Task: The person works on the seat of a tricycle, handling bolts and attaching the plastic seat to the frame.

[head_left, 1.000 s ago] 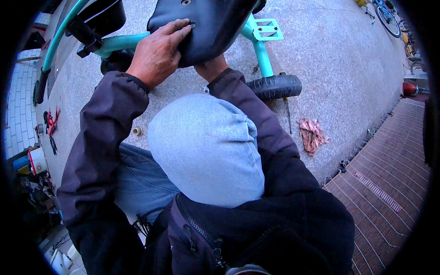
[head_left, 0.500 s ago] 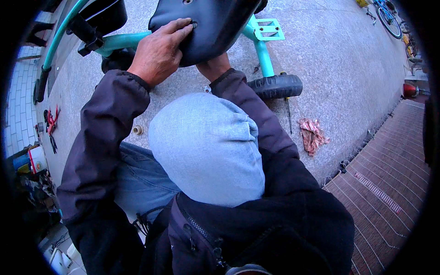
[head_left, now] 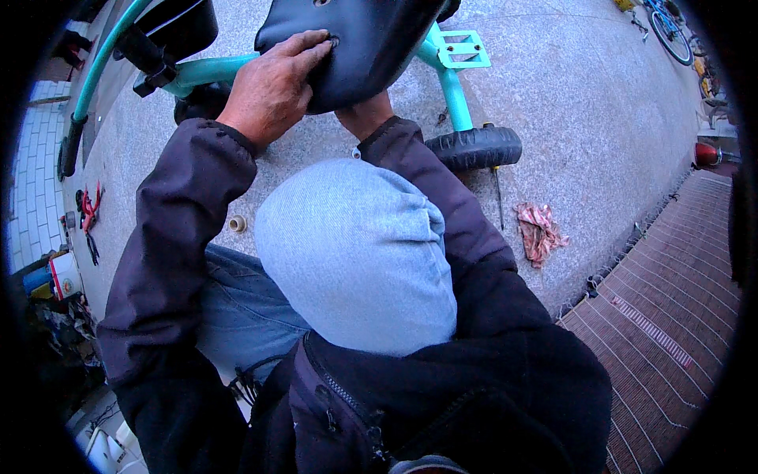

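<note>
"Pose?"
"I see the left hand (head_left: 271, 91) on the black seat (head_left: 343, 59), fingers (head_left: 306, 44) stretched, right hand (head_left: 366, 115) half-hidden beneath; whether either grips, I can't tell."
"Seat?"
"Top of my view, between green tubes (head_left: 455, 99)."

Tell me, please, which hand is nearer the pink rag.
Right: the right hand is ahead-left of the rag; the left hand is farther left, on the black part.

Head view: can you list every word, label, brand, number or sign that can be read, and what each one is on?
No text is clear enough to quote.
White container, far left: a printed mark, too small to read.
White object, lower left: dark marks, too blurred to read.
Black part and teal frame: no lettering visible.
</note>
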`<state>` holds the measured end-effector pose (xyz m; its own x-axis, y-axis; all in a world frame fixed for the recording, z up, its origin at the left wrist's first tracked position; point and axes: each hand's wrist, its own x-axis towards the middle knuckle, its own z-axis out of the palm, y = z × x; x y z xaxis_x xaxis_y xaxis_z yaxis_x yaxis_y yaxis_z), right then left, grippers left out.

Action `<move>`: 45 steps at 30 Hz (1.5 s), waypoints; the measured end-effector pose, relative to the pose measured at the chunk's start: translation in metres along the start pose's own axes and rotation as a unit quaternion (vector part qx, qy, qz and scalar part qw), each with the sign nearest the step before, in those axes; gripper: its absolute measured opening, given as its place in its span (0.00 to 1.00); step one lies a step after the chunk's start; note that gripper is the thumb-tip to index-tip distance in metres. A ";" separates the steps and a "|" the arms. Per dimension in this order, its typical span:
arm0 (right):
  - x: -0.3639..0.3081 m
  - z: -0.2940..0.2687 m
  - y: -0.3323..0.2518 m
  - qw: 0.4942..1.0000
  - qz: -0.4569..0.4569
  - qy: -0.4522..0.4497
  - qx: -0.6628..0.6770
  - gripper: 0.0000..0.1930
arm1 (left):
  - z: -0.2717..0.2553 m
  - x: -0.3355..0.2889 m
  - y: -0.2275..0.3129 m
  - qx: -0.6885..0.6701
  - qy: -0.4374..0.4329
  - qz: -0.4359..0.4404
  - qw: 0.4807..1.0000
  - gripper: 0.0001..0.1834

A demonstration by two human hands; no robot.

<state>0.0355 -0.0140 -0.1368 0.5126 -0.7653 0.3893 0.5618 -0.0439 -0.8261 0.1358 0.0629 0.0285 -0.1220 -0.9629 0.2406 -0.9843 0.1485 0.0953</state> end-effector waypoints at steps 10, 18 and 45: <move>0.004 -0.009 0.001 0.999 0.028 0.022 -0.012 0.19 | 0.004 0.002 -0.001 0.007 0.020 0.001 1.000 0.30; 0.008 0.005 -0.022 0.902 0.162 0.052 0.396 0.15 | 0.002 -0.001 0.008 0.015 0.039 -0.032 0.999 0.27; 0.005 0.002 -0.001 0.986 0.098 0.008 0.131 0.22 | 0.008 0.001 0.002 0.039 0.022 -0.013 0.999 0.24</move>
<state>0.0388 -0.0162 -0.1337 0.6193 -0.7526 0.2236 0.6023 0.2727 -0.7502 0.1329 0.0604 0.0215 -0.0921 -0.9552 0.2811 -0.9943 0.1035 0.0262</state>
